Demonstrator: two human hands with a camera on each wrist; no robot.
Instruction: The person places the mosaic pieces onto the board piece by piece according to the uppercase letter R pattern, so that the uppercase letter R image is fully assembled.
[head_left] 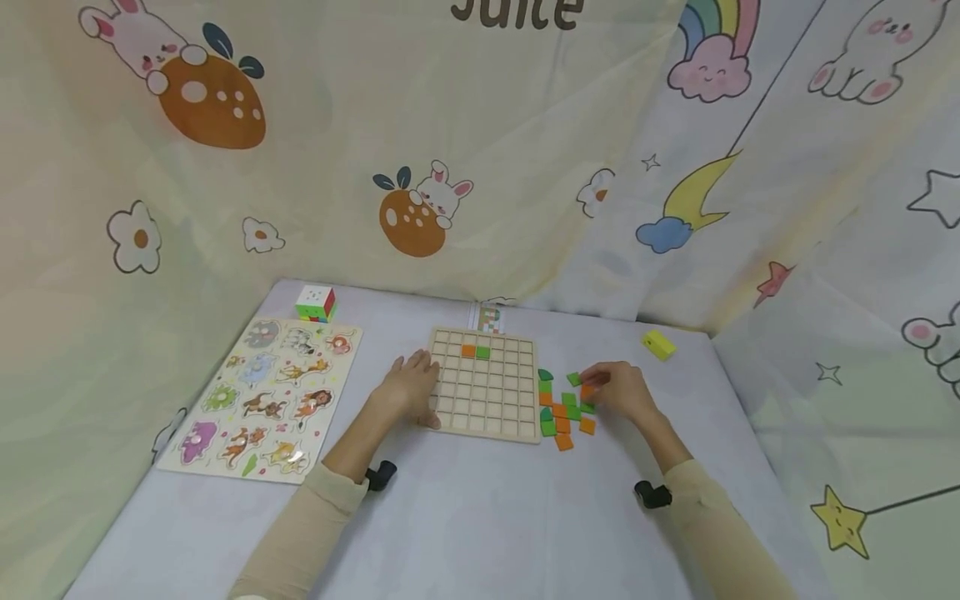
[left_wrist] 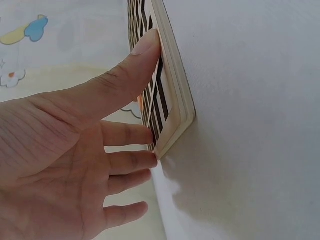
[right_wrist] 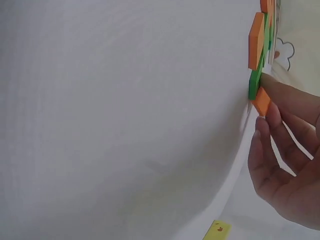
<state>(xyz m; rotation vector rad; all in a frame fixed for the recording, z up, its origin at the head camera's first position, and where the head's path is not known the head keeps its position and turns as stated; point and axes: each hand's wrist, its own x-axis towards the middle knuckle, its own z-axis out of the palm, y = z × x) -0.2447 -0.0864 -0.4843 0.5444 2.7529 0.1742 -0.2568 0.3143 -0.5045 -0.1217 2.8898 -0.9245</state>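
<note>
A wooden grid board (head_left: 480, 404) lies mid-table, with one orange tile (head_left: 468, 352) and one green tile (head_left: 483, 353) side by side in its upper cells. My left hand (head_left: 408, 387) rests along the board's left edge. In the left wrist view its thumb (left_wrist: 145, 47) lies on the rim, while the other fingers extend at the corner. To the right of the board, loose green and orange tiles (head_left: 561, 411) are scattered. Above their far right side, my right hand (head_left: 621, 390) pinches an orange tile (right_wrist: 262, 102) between thumb and fingers, close beside a green tile (right_wrist: 255, 82).
An animal puzzle board (head_left: 281, 379) occupies the left side, a colourful cube (head_left: 315, 303) behind it. A small patterned card (head_left: 491, 318) lies at the grid board's far edge. A yellow block (head_left: 659, 345) is at the back right. Printed cloth (head_left: 525, 167) hangs behind the table.
</note>
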